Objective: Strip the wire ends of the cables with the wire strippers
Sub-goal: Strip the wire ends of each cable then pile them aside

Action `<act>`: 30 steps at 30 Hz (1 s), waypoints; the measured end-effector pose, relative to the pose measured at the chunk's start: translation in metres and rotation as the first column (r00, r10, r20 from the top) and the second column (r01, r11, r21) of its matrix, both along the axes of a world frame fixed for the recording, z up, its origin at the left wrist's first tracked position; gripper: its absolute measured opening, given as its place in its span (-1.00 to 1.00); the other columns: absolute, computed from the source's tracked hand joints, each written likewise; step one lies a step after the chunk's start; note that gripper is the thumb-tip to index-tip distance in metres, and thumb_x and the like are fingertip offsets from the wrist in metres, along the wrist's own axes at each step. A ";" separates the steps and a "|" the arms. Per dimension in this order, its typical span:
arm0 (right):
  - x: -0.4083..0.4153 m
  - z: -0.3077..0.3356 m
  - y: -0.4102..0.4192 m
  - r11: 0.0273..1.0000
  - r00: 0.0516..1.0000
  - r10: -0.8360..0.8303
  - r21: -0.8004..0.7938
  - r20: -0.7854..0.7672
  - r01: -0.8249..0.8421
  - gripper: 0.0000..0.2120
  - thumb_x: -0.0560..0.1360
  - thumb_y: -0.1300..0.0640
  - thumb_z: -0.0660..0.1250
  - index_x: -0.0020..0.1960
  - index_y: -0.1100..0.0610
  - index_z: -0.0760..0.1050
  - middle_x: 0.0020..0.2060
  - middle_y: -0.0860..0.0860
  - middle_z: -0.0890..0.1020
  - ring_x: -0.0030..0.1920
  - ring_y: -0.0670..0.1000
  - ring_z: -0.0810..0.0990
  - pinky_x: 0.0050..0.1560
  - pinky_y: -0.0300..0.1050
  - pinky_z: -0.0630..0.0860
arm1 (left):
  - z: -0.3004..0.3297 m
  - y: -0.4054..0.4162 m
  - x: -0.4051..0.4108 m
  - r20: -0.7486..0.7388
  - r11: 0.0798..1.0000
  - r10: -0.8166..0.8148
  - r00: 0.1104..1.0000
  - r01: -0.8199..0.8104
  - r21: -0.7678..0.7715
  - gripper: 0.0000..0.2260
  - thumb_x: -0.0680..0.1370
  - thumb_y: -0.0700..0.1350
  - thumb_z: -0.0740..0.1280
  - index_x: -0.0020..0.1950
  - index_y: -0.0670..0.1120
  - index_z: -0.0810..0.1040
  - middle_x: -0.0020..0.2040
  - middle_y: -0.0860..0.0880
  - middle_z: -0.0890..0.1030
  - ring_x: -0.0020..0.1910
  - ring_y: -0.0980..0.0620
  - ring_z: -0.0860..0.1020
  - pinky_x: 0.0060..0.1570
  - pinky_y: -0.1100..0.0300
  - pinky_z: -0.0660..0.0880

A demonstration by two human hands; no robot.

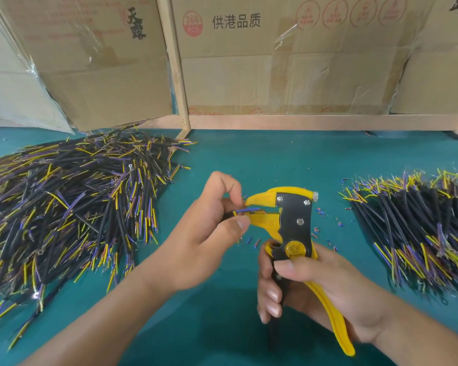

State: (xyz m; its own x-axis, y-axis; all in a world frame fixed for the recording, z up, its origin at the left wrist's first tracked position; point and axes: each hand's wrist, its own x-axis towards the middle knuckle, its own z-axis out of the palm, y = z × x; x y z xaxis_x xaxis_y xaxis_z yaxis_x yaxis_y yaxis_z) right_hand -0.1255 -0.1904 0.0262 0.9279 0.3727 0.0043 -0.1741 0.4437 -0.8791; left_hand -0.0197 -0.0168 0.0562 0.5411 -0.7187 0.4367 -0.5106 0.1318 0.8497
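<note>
A teal-covered worktable (249,154) carries a large heap of black-sheathed cables with yellow and purple wire ends (64,207) on its left side and a smaller heap of similar cables (421,233) on its right. Between the heaps, the left hand (209,228) and right hand (315,286) meet at yellow-and-black wire strippers (294,225). Brown cardboard boxes (275,62) stand behind the table.
</note>
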 end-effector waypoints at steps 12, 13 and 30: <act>-0.001 -0.002 -0.001 0.999 0.999 0.032 0.018 0.042 -0.033 -0.76 0.51 0.08 0.45 -0.03 0.24 0.49 -0.29 0.16 0.50 -0.29 0.14 0.50 -0.08 0.10 0.52 | 0.001 0.000 0.000 0.025 0.996 0.013 1.000 -0.015 0.083 -0.84 0.49 0.00 0.16 -0.02 -0.02 0.24 -0.32 0.13 0.38 -0.31 0.07 0.24 -0.32 0.22 0.26; -0.001 -0.002 -0.001 0.999 0.998 0.034 0.012 0.045 -0.035 -0.76 0.51 0.08 0.45 -0.03 0.24 0.49 -0.30 0.16 0.50 -0.29 0.14 0.50 -0.08 0.11 0.52 | 0.001 0.000 0.000 0.023 0.996 0.010 1.000 -0.012 0.087 -0.84 0.49 0.00 0.16 -0.02 -0.02 0.24 -0.32 0.14 0.37 -0.31 0.05 0.24 -0.32 0.20 0.26; -0.004 -0.001 0.002 1.000 0.999 -0.016 -0.005 -0.050 0.016 -0.63 0.47 -0.05 0.51 -0.16 0.24 0.49 -0.42 0.10 0.35 -0.45 0.07 0.37 -0.32 -0.02 0.45 | 0.000 -0.001 0.001 0.016 0.996 0.014 1.000 -0.015 0.082 -0.84 0.51 0.02 0.17 -0.02 -0.01 0.26 -0.33 0.09 0.34 -0.32 -0.08 0.23 -0.35 0.15 0.25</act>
